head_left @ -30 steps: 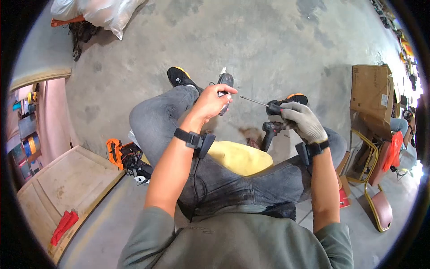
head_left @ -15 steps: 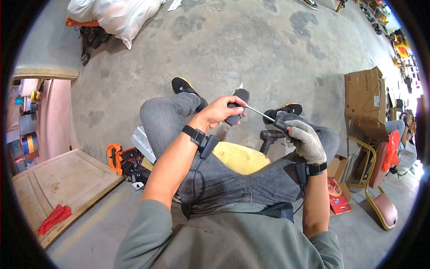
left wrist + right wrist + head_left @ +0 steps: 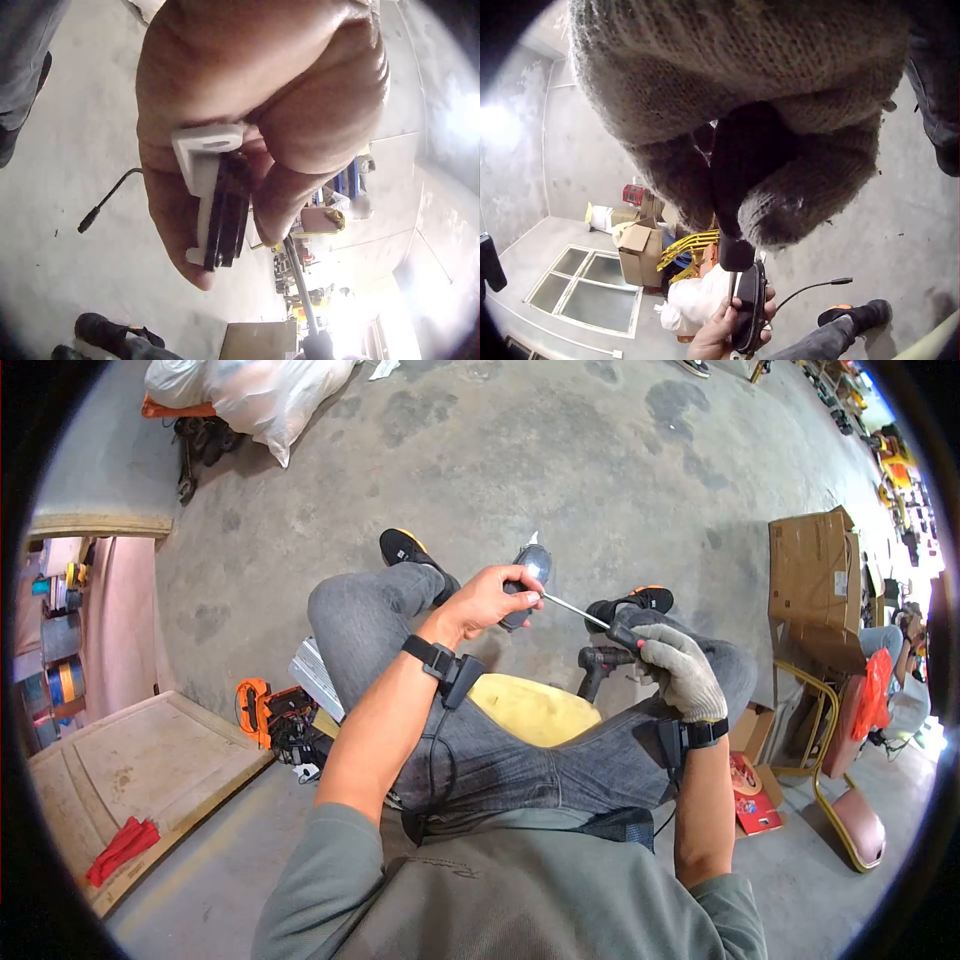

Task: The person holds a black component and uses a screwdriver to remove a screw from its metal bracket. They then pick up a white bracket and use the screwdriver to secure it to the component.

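The bare left hand grips a dark oval device, its thumb and index finger also at the tip of a screwdriver shaft. In the left wrist view a white bracket-like piece lies against the dark part within the fingers. The gloved right hand holds the screwdriver's dark handle, its shaft pointing toward the left hand. In the right wrist view the gloved fingers curl round the handle, and a thin cable sticks out from the device.
Between the legs are a yellow object and a dark power drill. An orange-and-black item lies by the left leg, near a wooden board. At the right stand a cardboard box and a chair frame.
Over the last second the screwdriver's tip has come to the left hand's fingertips, and the device has shifted right in the view. Since half a second ago, both hands have barely moved.
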Available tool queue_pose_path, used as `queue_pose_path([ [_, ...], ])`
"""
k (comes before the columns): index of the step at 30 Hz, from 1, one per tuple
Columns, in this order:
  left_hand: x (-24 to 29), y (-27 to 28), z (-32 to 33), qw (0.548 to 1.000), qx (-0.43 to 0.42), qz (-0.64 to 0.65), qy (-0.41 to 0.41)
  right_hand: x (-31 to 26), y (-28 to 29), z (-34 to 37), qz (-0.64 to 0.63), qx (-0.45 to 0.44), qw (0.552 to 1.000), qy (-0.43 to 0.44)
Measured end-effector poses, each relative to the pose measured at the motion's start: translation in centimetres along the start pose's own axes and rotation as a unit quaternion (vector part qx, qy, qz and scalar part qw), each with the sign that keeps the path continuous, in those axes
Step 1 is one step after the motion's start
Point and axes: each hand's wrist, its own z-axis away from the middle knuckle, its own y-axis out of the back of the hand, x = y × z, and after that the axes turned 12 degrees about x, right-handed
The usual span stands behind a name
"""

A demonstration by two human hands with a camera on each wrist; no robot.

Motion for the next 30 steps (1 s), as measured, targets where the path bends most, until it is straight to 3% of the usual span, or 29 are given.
queue_pose_path([
  [3, 1.2, 0.2, -0.4, 0.996, 0.002, -0.089, -0.016, -0.2, 0.2, -0.6, 0.010, 0.007, 1.000, 0.003],
  [15, 1.7, -0.1, -0.1, 0.971, 0.031, -0.230, -0.057, -0.7, -0.7, -0.2, 0.059, 0.013, 0.997, 0.043],
  [17, 1.5, -0.1, -0.2, 0.974, 0.036, -0.217, -0.053, -1.0, -1.0, -0.1, 0.051, 0.057, 0.996, 0.053],
  [26, 0.8, -0.2, -0.7, 0.983, 0.035, -0.177, -0.032, -0.2, -1.1, -0.4, -0.020, 0.097, 0.992, 0.076],
  [30, 0.9, -0.3, -0.7, 0.985, 0.036, -0.167, -0.024, -0.2, -0.7, -0.6, 0.013, 0.125, 0.988, 0.088],
])
